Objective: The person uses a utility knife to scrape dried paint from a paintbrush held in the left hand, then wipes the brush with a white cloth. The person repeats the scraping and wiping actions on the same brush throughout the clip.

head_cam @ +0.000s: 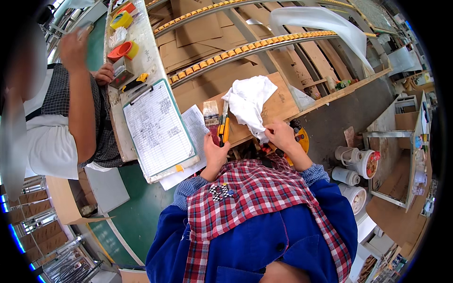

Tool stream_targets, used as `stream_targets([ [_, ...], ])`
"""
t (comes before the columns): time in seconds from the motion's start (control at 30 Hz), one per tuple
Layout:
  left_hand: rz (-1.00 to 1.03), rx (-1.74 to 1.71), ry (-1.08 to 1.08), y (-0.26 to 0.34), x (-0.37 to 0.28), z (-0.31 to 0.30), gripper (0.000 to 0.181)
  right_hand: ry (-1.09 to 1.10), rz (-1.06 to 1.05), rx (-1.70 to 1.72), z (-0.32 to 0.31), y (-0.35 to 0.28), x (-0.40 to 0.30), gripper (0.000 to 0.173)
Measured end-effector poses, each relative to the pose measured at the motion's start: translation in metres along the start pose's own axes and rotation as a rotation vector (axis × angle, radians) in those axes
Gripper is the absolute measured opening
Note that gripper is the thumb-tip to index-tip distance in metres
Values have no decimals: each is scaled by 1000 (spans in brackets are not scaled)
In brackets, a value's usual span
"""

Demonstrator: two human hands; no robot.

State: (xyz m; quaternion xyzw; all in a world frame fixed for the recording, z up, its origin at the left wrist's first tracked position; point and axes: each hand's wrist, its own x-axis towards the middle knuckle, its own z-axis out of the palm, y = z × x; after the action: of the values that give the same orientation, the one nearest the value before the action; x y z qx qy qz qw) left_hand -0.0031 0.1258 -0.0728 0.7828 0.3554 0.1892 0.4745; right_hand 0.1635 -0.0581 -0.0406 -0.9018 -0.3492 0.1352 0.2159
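My left hand is closed around the lower ends of a flat paintbrush and a yellow-and-black utility knife. The brush has worn, pale bristles and a dark red handle. Between the fingers and thumb of my right hand is the gathered lower corner of a white cloth. The rest of this crumpled cloth lies over a wooden board, just right of the knife. Beside my left hand, loose printed sheets stick out from under a clipboard with a handwritten form.
A co-worker stands at the left by a long bench bearing tape rolls, a small box and another utility knife. Yellow roller rails cross ahead over cardboard sheets. White buckets stand on the floor at right.
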Motion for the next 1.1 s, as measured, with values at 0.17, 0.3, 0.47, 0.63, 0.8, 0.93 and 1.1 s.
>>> stream_targets([
  [0.17, -16, -71, 66, 3, -7, -22, 38, -224, -37, -154, -15, -11, -4, 20],
  [0.3, -177, -382, 39, 40, -13, -45, 46, -538, -196, 162, -30, -39, 4, 37],
  [0.47, -83, -377, -92, 54, 4, -37, 47, -731, -373, 380, -10, -66, 8, 35],
  [0.63, -116, -467, -197, 45, 14, 2, 46, -544, -89, 803, 27, -50, 15, 27],
  [0.8, -200, -498, -300, 40, 10, 28, 45, -388, 450, 1509, 27, -62, 8, 35],
  [0.93, -94, -320, -361, 33, 8, 36, 40, -272, 419, 1455, 33, -53, 8, 30],
  [1.1, -217, -370, -508, 28, 7, 37, 33, 78, 335, 898, 39, -16, -3, 26],
])
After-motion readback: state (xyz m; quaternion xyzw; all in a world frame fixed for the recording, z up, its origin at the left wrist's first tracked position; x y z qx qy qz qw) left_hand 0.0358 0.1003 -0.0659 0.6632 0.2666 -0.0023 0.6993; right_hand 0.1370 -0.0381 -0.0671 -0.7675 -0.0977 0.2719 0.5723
